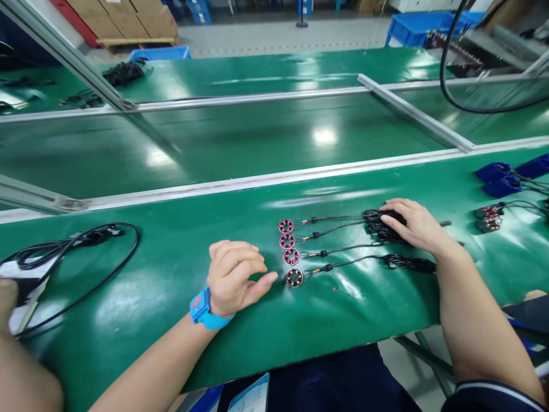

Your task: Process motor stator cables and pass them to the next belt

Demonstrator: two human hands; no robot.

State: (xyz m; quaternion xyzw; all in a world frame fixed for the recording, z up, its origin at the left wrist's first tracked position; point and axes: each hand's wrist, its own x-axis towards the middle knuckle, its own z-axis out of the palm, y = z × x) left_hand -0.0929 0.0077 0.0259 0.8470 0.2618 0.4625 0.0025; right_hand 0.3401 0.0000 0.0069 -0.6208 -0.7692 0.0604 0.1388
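Several small round wound coils (291, 256) lie in a column on the green bench (171, 297), each with a thin black cable (343, 250) running right to a coiled bundle (407, 263). My left hand (235, 276), with a blue wrist strap (202, 309), rests just left of the nearest coil (294, 277); its fingers are loosely curled and its thumb points toward that coil, holding nothing. My right hand (414, 225) lies palm down with fingers spread on the black cable bundles (380, 224) at the far end of the upper coils' leads.
A looped black cable (86, 246) and a white packet (26, 286) lie at the left, beside another person's arm (17, 366). Blue parts (501, 178) and more coils (488, 218) sit at the right. A green conveyor with metal rails (266, 180) runs behind.
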